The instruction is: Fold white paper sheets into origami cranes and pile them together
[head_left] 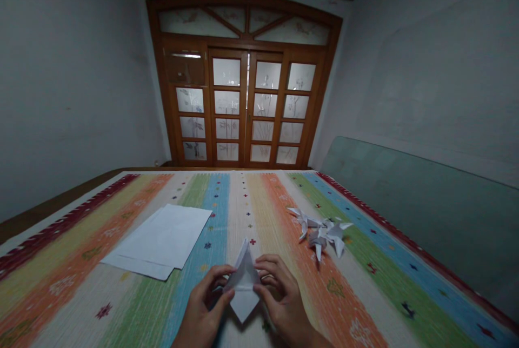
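Between my hands is a piece of folded white paper (244,296), diamond-shaped, with one long point standing up away from me and a short point toward me. My left hand (208,302) pinches its left corner between thumb and fingers. On the opposite corner, my right hand (279,296) grips it the same way, thumb near the middle crease. The upper flap is lifted, showing a shaded hollow inside. Several folded paper cranes (322,232) lie clustered beyond my right hand. A stack of white paper sheets (162,240) rests beyond my left hand.
A striped, multicoloured tablecloth (141,305) covers the table under everything. Along the right side runs a pale green panel (405,191), perhaps a seat back. Wooden doors with glass panes (247,105) stand past the table's far edge, and plain walls rise on both sides.
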